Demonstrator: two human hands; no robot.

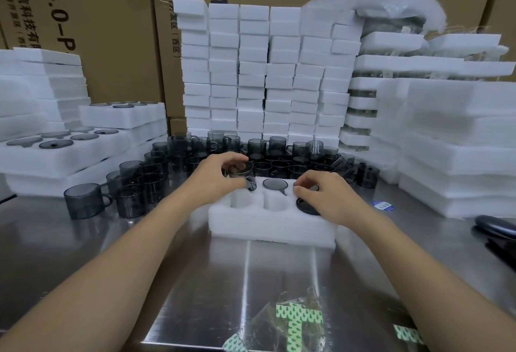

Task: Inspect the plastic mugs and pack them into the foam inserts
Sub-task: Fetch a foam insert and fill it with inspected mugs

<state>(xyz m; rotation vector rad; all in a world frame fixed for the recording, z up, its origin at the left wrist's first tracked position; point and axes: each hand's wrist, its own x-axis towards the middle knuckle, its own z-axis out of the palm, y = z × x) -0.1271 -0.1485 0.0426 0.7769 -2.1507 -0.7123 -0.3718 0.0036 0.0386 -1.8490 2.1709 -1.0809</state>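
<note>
Foam insert (268, 226) on steel table (195, 262) | left hand (220, 174) fingers curled round smoky grey mug (240, 169), over back-left slot | right hand (326, 198) bent-fingered on right-side mugs (305, 208), clasp unclear | seated mug (275, 183) in back-middle slot

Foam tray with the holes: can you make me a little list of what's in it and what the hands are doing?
foam tray: six holes, two rows of three
seated mug: back middle hole
empty holes: front left, front middle
left grip: holds a grey mug over the back left hole
right grip: fingers curled on the back-right mug; front-right mug partly under the palm
loose mugs: crowded behind and left of the tray
</note>
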